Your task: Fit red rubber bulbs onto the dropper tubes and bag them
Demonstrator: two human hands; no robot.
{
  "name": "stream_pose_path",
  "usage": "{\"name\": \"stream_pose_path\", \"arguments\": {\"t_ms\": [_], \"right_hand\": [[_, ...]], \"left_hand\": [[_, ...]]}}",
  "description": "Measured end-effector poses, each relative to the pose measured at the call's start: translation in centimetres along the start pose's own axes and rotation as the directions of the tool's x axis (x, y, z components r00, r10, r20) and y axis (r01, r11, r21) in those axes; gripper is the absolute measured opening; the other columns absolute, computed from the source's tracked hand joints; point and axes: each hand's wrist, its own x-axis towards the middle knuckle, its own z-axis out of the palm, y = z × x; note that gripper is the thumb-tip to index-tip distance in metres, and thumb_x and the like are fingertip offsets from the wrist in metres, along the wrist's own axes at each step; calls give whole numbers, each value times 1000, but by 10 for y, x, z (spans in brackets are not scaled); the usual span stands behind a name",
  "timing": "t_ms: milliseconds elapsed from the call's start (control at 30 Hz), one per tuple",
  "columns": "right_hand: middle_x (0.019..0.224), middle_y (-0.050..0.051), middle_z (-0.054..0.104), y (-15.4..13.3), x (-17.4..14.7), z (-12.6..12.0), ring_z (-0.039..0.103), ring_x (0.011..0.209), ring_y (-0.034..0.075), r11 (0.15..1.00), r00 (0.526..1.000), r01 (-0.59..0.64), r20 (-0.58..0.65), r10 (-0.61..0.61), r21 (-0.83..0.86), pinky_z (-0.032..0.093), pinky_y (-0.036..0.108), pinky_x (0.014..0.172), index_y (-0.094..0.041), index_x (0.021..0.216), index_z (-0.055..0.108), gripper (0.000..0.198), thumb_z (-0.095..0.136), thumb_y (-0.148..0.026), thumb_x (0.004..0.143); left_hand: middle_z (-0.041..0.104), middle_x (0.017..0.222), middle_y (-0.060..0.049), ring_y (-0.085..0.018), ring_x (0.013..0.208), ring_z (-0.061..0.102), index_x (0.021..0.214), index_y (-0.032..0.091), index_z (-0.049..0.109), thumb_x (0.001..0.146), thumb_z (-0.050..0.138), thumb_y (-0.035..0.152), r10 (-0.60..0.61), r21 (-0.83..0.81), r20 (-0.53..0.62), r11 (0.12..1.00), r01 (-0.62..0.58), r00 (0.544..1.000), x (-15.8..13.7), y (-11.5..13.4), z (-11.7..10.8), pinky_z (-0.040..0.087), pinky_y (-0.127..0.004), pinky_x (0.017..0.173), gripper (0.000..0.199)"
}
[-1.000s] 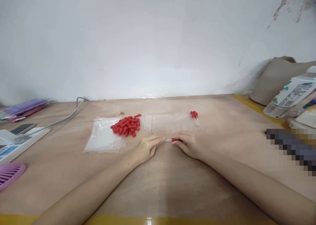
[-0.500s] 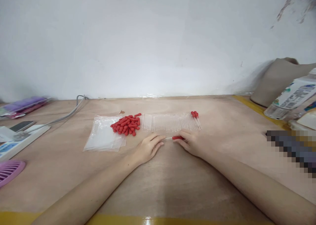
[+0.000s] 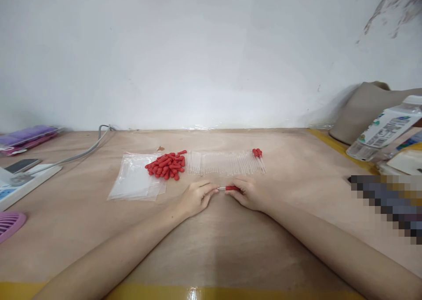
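Observation:
Between the thumb and fingers of my left hand (image 3: pixel 198 197) a clear dropper tube (image 3: pixel 222 188) is pinched, most of it hidden by the hand. My right hand (image 3: pixel 245 193) is closed on a red rubber dropper bulb (image 3: pixel 232 188), whose open end meets the tube. Just beyond my hands lies a row of clear dropper tubes (image 3: pixel 220 163), side by side. A few droppers with red bulbs (image 3: pixel 257 153) fitted lie at the row's right end. Left of the row is a heap of loose red rubber bulbs (image 3: pixel 168 164).
Clear zip bags (image 3: pixel 132 179) lie left of the bulb heap, partly under it. Farther left are a power strip (image 3: pixel 42 179) with a grey cable, a phone (image 3: pixel 23 165) and a purple slotted object (image 3: pixel 11 225). A plastic bottle (image 3: pixel 385 126) leans at the right.
My hands have come closer together, so less of the clear tube shows between them. The view has shifted slightly.

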Motion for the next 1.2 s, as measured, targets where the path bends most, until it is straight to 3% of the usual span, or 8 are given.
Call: {"name": "stream_pose_path", "arguments": {"t_ms": [367, 467, 567, 767, 867, 967, 1067, 1200], "right_hand": [[76, 5, 63, -7, 8, 0, 57, 70, 14, 1000, 1000, -2, 28, 2, 21, 46, 26, 63, -17, 83, 60, 14, 49, -26, 86], [79, 4, 65, -9, 10, -7, 59, 73, 15, 992, 995, -88, 58, 84, 85, 47, 27, 67, -19, 84, 61, 12, 51, -26, 84], [82, 4, 66, -10, 12, -8, 61, 75, 15, 925, 971, -237, 37, 237, 296, 48, 29, 69, -20, 85, 61, 12, 57, -30, 79], [77, 0, 64, 0, 21, -13, 60, 70, 13, 569, 841, -365, -1, 541, 737, 49, 28, 66, -21, 87, 56, 33, 71, -39, 64], [77, 0, 63, 28, 28, -41, 59, 69, 11, 503, 758, -368, -61, 649, 782, 47, 25, 65, -22, 93, 59, 34, 69, -41, 66], [68, 0, 60, 71, 29, -74, 55, 57, 10, 484, 586, -554, -96, 805, 677, 46, 23, 56, -20, 96, 62, 32, 66, -36, 69], [68, 2, 61, 112, 23, -92, 54, 54, 10, 494, 452, -794, -198, 870, 354, 45, 23, 53, -18, 94, 64, 23, 57, -29, 75], [67, 6, 64, 143, 15, -84, 59, 62, 18, 456, 414, -865, -216, 884, 210, 46, 29, 59, -14, 90, 67, 23, 59, -25, 72]], "left_hand": [[64, 78, -7, -15, 69, 59, 98, 13, 63, 89, 42, 20, -11, -5, 18, 1000, 11, 1000, 1, 0, 1, 48, -26, 63, 24], [64, 77, -6, -14, 68, 58, 100, 14, 63, 89, 43, 21, -50, -25, 20, 998, 51, 999, 1, 0, 1, 48, -26, 63, 23], [64, 79, -5, -14, 69, 59, 100, 15, 62, 89, 44, 23, -106, -60, -5, 993, 105, 994, 3, 0, 1, 48, -26, 65, 23], [63, 103, -8, -17, 90, 60, 119, 18, 51, 87, 49, 31, -143, -154, 43, 977, 148, 989, 5, 4, -5, 49, -30, 78, 34], [61, 107, -9, -17, 92, 59, 122, 18, 47, 88, 47, 31, -165, -163, 49, 972, 171, 985, 4, 5, -6, 49, -32, 81, 36], [60, 110, -9, -18, 93, 59, 121, 18, 48, 88, 45, 30, -168, -147, 69, 973, 177, 983, 4, 4, -5, 48, -33, 82, 35], [60, 109, -9, -18, 94, 58, 118, 18, 50, 88, 44, 30, -157, -120, 87, 979, 167, 984, 5, 4, -3, 48, -33, 81, 32], [62, 101, -9, -18, 90, 59, 111, 17, 54, 89, 43, 30, -148, -87, 107, 984, 157, 983, 6, 4, -3, 48, -32, 79, 29]]}}
